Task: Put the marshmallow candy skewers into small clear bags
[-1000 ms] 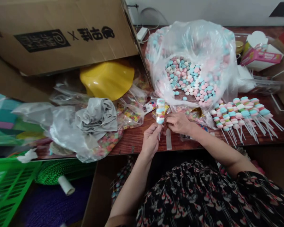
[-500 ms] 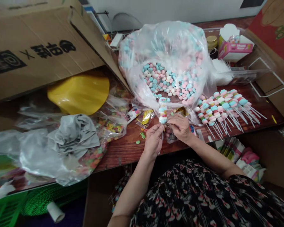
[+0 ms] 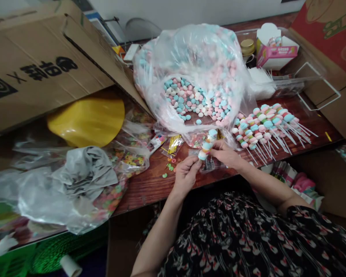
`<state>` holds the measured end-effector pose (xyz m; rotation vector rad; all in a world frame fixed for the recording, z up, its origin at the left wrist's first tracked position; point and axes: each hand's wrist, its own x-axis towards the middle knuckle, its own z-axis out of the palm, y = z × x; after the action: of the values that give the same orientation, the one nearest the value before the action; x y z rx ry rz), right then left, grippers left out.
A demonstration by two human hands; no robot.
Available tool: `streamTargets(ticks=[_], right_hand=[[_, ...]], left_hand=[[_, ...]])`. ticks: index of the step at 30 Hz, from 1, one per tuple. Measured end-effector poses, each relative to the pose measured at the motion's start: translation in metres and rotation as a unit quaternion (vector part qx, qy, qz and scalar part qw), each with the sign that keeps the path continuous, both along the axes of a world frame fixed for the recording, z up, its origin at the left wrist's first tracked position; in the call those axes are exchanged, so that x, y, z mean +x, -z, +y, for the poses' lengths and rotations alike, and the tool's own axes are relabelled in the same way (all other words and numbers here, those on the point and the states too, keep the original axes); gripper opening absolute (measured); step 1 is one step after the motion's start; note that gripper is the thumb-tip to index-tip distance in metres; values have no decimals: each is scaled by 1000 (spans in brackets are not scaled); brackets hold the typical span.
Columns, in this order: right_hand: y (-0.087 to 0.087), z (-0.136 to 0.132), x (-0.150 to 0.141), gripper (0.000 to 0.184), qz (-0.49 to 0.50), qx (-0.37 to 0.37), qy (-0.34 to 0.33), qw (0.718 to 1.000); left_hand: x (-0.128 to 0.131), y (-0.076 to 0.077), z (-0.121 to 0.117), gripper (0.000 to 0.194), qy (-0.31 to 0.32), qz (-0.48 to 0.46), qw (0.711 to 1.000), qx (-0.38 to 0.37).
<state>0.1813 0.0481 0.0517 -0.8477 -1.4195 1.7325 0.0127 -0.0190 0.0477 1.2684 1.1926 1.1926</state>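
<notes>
Well, the candy stick (image 3: 207,145) is up over the table (image 3: 150,188), just in front of the big clear bag (image 3: 178,46), w/ its top leaning to the R. The L hand (image 3: 187,171) has thumb & fingers closed round the low end, prob. on the thin stick part, tho the fingers hide it. The R hand (image 3: 225,153) is right at its side, fingers bent in; can't tell if they pinch it or just touch.

It's prob. v. light, b/c the blobs look puffy, like the loose blobs (image 3: 193,98) in the bag. They look soft too, so a hard squeeze might squash 'em. The stick part is prob. stiff but thin, like those in the pile of candy sticks (image 3: 268,125), so it could spin.

Best spot to hold: low down, just under the last blob. A gentle fingertip on the side is OK to steady it. Can't tell if there's a wrap; if so, it's prob. slippery.
</notes>
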Motion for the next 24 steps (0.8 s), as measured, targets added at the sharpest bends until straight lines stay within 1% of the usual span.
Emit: streamTargets(ticks=[2,4,6,8,10,11,14,17,20,22,24], right_hand=[[0,-1,1,17,13,37,-28,999],[1,-5,3,12,24,50,-47,997],[3,-10,5,16,37,30,-49,998],[4,-14,6,20,45,2,-41,998],[5,-16,7,19,43,-18,-27,999],[6,-17,7,20,39,-26,-21,999],[10,-18,8,24,25,-51,-8,998],[19,-20,9,30,39,-111,-3,993],[28,-24,12,34,54,-151,0,987],[30,-29,18,32,45,-139,17,989],[28,-36,25,25,19,-99,59,993]], left_hand=[[2,-2,-3,20,-3,-60,998,-26],[4,-3,-6,20,-20,-141,987,-70],[5,-3,-7,21,-38,-204,972,-111],[6,-3,-8,22,-42,-231,963,-132],[8,-2,-8,22,-39,-224,966,-127],[9,0,-8,22,-36,-205,971,-115],[10,7,-8,21,-27,-117,991,-58],[13,14,-8,22,-13,-58,998,-28],[17,21,-7,22,-9,-64,997,-52],[19,24,-6,25,-14,-74,994,-82],[20,25,-4,27,-29,-75,991,-109]])
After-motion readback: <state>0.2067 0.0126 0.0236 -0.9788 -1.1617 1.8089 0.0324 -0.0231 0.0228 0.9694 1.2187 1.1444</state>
